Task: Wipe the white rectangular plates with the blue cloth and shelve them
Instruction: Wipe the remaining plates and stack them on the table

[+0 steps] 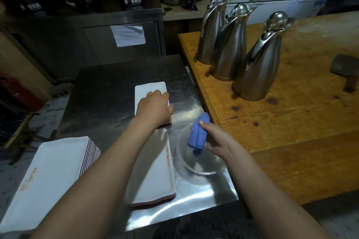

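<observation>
Blue cloth [198, 135] bunched and clamped in the fingers of the right hand [215, 141] above a clear bowl [202, 169], left hand [155, 106] laid on the far stack of white plates [150, 89], fingers bent, grip hard to tell, all on the steel table [108, 83].

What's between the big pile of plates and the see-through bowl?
Another white plate lies there, seen from the head camera; the left forearm crosses over it.

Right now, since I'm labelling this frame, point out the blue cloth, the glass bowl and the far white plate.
blue cloth [197, 136], head view, bunched middle.
glass bowl [181, 153], head view, left wall.
far white plate [150, 88], head view, bare far end.
</observation>
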A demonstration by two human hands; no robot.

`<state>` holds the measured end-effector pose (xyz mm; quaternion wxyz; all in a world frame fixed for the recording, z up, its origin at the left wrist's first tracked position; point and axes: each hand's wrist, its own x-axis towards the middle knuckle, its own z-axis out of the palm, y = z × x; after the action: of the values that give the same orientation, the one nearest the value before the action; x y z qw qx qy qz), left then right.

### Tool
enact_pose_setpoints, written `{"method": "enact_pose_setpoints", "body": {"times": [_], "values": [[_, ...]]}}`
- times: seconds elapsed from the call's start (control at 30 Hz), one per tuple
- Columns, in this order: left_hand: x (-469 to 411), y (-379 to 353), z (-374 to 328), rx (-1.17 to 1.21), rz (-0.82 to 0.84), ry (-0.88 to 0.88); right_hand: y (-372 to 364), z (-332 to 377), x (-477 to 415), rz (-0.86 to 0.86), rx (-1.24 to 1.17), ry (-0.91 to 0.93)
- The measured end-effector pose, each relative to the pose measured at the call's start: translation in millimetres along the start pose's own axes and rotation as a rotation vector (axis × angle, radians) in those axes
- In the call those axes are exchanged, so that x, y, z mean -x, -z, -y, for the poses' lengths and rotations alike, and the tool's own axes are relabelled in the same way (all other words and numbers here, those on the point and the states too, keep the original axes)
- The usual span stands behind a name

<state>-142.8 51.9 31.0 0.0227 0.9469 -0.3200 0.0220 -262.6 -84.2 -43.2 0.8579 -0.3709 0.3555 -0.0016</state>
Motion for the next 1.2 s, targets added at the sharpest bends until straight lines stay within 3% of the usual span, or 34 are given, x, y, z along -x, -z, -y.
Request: {"method": "enact_pose_setpoints", "body": {"times": [0.07,0.23,0.43,0.53,0.7,0.9,1.03,1.2], "values": [[-3,5,1,-0.043,-0.004,-0.012,4,-4,-4,0.025,-0.140,-0.063],[-14,18,2,-0.105,-0.065,-0.034,-6,-1,-1,0.088,-0.199,-0.165],[-24,29,7,-0.060,-0.159,-0.021,-16,8,-3,0.128,-0.032,-0.021],[-34,34,12,-0.039,-0.212,-0.024,-20,10,-5,0.067,0.139,-0.029],[-40,27,20,-0.079,-0.163,0.000,-23,5,-3,-0.092,0.372,-0.057],[-43,26,17,-0.072,-0.183,-0.013,-19,-6,9,-0.276,0.569,0.098],[-42,29,13,-0.066,-0.195,-0.040,-14,-11,13,-0.323,0.662,0.215],[-38,29,7,-0.047,-0.214,-0.049,-8,-15,6,-0.379,0.659,0.201]]}}
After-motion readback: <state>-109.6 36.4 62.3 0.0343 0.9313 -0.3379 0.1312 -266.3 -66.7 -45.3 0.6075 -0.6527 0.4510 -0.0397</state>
